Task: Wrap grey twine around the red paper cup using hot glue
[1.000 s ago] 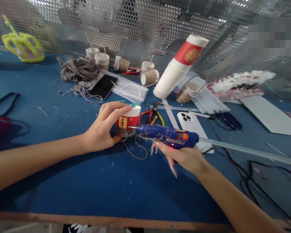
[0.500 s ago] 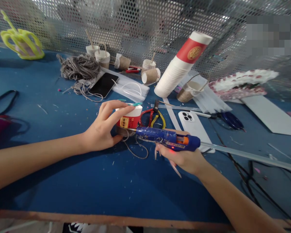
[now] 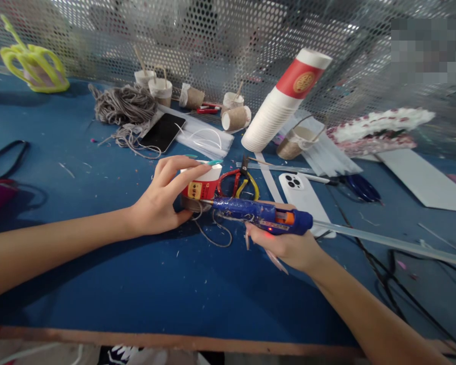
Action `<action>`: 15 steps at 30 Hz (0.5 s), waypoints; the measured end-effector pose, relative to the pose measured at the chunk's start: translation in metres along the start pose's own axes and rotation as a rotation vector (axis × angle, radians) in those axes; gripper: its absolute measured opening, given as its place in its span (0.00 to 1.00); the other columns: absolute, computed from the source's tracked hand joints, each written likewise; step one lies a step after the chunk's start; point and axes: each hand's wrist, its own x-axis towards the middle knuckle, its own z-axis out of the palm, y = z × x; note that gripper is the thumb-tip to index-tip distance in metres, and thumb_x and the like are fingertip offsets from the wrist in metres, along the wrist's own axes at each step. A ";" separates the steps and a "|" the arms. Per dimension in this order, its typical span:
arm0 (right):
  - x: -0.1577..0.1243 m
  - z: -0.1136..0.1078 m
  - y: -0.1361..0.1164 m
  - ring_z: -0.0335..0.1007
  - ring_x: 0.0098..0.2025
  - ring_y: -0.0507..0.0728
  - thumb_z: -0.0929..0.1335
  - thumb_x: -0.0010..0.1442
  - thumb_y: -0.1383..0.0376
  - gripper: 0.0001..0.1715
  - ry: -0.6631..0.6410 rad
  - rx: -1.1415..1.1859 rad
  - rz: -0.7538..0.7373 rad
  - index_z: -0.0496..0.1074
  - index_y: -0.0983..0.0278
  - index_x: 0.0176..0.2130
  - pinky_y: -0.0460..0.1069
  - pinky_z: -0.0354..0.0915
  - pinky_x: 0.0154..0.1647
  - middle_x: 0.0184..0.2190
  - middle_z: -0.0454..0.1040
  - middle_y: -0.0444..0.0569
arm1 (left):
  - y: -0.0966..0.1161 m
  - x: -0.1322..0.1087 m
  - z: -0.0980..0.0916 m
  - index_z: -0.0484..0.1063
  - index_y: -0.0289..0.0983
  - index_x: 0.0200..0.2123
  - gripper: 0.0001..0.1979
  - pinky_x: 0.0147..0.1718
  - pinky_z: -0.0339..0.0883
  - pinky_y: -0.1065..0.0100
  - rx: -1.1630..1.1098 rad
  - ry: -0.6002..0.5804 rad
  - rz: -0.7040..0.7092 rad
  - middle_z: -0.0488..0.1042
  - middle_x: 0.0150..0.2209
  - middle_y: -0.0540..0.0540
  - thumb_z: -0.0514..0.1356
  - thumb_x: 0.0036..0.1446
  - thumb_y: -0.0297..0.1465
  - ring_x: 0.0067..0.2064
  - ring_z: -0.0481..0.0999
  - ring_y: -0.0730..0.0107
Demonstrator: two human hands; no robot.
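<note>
A red and white paper cup [image 3: 207, 188] with grey cord wound round its lower part stands on the blue table, and my left hand [image 3: 160, 200] is closed round its left side and rim. In my right hand [image 3: 285, 246] is a blue glue gun [image 3: 251, 211] with a small red light lit. The gun's nozzle points left and meets the cup's side near the wound cord; whether it touches cannot be told. A loose loop of grey cord [image 3: 222, 245] trails from the cup onto the table. A long clear glue stick [image 3: 380, 240] sticks out of the gun's rear.
Behind the cup lie red and yellow pliers [image 3: 244, 178], a white phone [image 3: 306, 200] and a black phone [image 3: 163, 133]. Grey yarn [image 3: 125, 105], cord-wrapped cups and a leaning cup stack [image 3: 271, 119] stand farther back. Black cables [image 3: 383, 284] run at the right.
The fingers of my right hand have shifted slightly beneath the glue gun. The cup and my left hand look almost unmoved.
</note>
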 end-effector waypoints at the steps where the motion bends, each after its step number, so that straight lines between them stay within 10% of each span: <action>1: 0.000 0.000 0.000 0.65 0.20 0.50 0.66 0.49 0.68 0.10 -0.011 0.010 0.001 0.62 0.60 0.20 0.46 0.65 0.23 0.17 0.66 0.40 | 0.000 0.000 0.000 0.57 0.36 0.61 0.38 0.54 0.67 0.51 -0.001 0.000 -0.004 0.66 0.52 0.38 0.63 0.46 0.21 0.55 0.67 0.53; 15: 0.000 0.000 0.001 0.70 0.22 0.53 0.67 0.50 0.68 0.10 0.010 -0.024 0.006 0.64 0.60 0.20 0.48 0.66 0.24 0.19 0.72 0.42 | 0.001 0.000 -0.001 0.56 0.40 0.62 0.40 0.55 0.66 0.51 -0.013 -0.022 -0.034 0.65 0.53 0.39 0.64 0.45 0.21 0.55 0.67 0.53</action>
